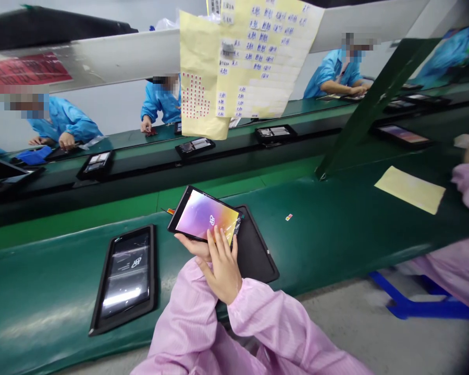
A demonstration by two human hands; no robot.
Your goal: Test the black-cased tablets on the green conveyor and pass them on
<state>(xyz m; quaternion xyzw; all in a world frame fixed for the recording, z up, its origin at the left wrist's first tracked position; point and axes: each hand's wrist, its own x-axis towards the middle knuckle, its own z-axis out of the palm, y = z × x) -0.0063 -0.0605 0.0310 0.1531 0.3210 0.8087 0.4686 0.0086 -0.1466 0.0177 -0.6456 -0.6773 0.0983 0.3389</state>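
A black-framed tablet (pixel 197 211) with a lit purple-and-yellow screen is held tilted over the bench. My left hand (pixel 193 246) supports it from below along the near edge, its fingers mostly hidden behind the tablet. Across the lower right of the screen lies my right hand (pixel 222 265), fingers stretched out and touching the glass. Partly under the tablet, a black tray (pixel 254 255) rests on the green bench. To the left, a second tablet (pixel 127 271) with a dark, reflective screen sits in its own black tray.
Yellow handwritten sheets (pixel 266 62) hang in front above the bench. A green slanted post (pixel 367 114) stands right of centre. On the bench lie a small sticker (pixel 289 217) and a yellow paper (pixel 410 190). Beyond, trays with devices (pixel 195 147) line a conveyor; co-workers in blue sit behind it.
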